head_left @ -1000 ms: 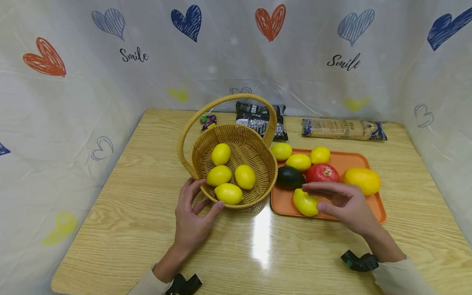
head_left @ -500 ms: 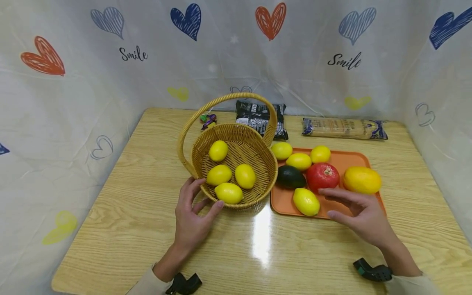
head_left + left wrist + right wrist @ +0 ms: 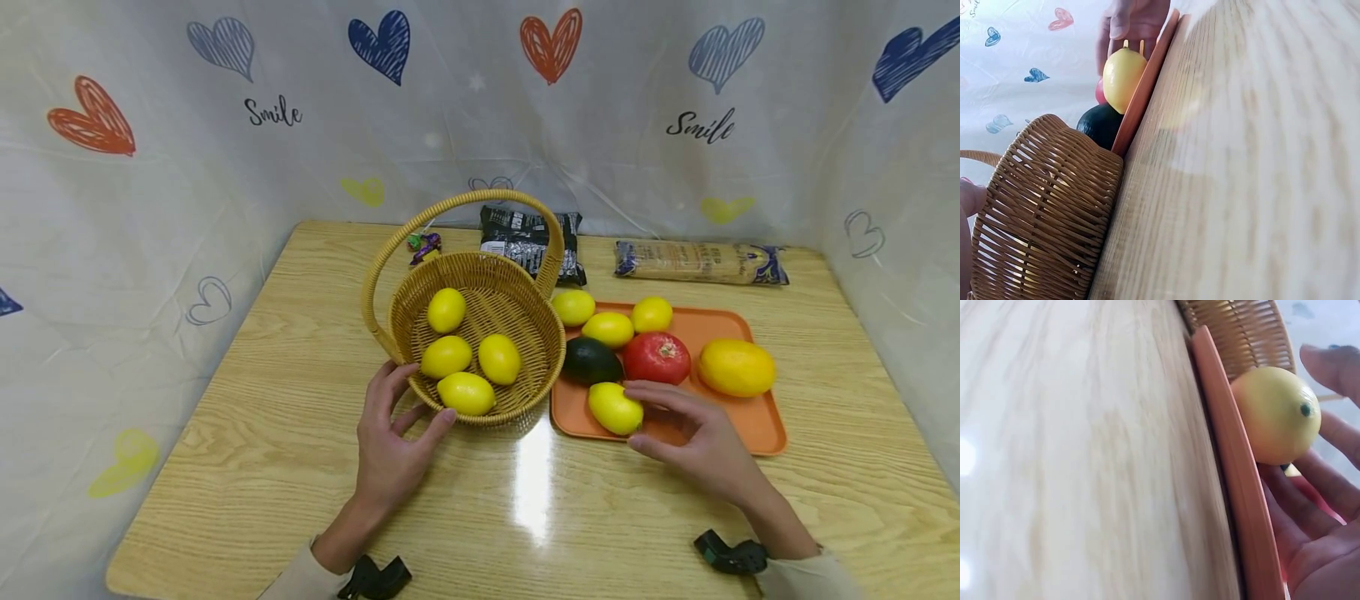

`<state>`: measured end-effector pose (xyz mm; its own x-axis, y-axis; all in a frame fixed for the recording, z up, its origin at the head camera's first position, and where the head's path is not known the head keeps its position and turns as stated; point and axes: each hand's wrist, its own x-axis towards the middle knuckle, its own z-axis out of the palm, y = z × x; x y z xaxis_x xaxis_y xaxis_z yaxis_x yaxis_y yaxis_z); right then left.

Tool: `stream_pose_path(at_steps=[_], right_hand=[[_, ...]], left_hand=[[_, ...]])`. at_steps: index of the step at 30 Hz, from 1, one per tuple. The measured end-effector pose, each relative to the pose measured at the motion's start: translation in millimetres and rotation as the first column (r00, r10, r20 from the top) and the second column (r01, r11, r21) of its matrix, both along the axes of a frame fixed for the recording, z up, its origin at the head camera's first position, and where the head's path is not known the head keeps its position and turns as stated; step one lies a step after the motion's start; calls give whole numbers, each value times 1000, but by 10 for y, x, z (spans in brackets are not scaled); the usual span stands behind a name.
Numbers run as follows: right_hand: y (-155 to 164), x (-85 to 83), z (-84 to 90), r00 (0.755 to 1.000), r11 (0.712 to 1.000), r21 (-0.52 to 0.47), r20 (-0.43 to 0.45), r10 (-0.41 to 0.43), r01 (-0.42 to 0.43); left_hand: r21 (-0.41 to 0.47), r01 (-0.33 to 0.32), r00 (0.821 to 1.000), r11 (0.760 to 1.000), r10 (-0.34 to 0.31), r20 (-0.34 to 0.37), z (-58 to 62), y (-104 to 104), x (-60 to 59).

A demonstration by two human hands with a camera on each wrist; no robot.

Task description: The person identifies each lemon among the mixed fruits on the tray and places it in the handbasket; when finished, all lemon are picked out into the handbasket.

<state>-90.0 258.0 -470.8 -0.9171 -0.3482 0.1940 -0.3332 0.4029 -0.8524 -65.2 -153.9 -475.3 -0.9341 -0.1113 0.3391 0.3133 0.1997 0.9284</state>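
Observation:
My left hand holds the near left side of a wicker basket, thumb and index finger at its rim. Inside the basket lie several yellow lemons. On the orange tray my right hand is at the front lemon, fingertips against its right end. In the right wrist view the fingers reach along the far side of this lemon, while the thumb stands apart from it. Beside the lemon on the tray are a dark green avocado and a red pomegranate.
More lemons lie at the tray's back left, and a large yellow oval fruit at its right. Behind the basket are a black packet and small wrapped candies. A long tan packet lies at the back right.
My right hand drew back to the right, then returned left to the front lemon, which has shifted slightly left and turned. The back lemon in the basket rocked a little. My left hand stayed put.

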Motion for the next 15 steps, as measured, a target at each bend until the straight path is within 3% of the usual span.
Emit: stream_pose_path(at_steps=[10, 15], right_hand=[[-170, -52, -53, 999, 994, -109, 47, -26, 31], [-139, -65, 64, 997, 991, -134, 70, 11, -2]], left_hand=[[3, -6, 1000, 1000, 6, -6, -27, -1, -1], [2, -6, 1000, 1000, 6, -6, -39, -1, -3]])
